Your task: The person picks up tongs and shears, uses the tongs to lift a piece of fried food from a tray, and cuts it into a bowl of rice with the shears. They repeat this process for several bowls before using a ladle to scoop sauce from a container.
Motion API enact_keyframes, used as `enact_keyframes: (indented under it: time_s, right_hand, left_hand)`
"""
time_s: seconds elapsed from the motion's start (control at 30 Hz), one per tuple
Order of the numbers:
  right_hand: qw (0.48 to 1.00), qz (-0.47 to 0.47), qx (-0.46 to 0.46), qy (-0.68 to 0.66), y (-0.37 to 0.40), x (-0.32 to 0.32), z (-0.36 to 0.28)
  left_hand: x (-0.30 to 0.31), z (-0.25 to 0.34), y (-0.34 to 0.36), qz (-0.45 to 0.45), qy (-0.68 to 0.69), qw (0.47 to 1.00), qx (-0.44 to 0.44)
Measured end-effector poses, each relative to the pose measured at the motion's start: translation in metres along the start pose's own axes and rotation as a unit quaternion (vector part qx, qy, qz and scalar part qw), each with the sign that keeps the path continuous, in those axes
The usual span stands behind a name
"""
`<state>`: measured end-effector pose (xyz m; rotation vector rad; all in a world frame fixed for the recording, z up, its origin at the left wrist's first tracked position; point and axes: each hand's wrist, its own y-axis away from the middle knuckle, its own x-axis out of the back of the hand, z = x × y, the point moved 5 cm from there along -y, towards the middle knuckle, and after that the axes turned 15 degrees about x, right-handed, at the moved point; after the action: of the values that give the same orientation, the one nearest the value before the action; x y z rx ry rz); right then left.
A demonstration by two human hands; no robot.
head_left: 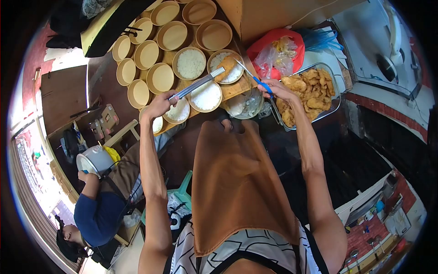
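Observation:
My left hand (160,106) is closed around metal tongs (197,85), whose tips reach a piece of fried food (225,72) over a paper bowl of rice (235,75). My right hand (279,88) grips blue-handled scissors (262,84), their blades pointing at that same piece from the right. Beside this bowl stand other rice-filled bowls, one nearer to me (206,97) and one behind it (190,64). A wire-rimmed tray (338,93) heaped with golden fried pieces (311,93) lies just right of my right hand.
Several unfilled paper bowls (160,77) cover the table's left and far side. A red plastic bag (297,42) sits behind the tray. Below the table edge is a clear-covered container (246,105). At left, a seated person (98,214) holds a rice pot (96,160).

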<state>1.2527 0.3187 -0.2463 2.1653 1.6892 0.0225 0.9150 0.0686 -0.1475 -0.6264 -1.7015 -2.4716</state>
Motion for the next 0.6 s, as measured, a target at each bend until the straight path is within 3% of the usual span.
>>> enact_keyframes:
  time_s: [0.17, 0.6]
  right_hand:
    - [0.999, -0.028, -0.016, 0.007, -0.006, 0.004, -0.009]
    - [0.998, 0.021, -0.047, -0.029, -0.009, 0.001, -0.011]
  left_hand:
    - [0.003, 0.004, -0.004, 0.010, -0.022, 1.000, -0.003]
    - [-0.001, 0.005, -0.005, 0.011, -0.031, 0.999, 0.006]
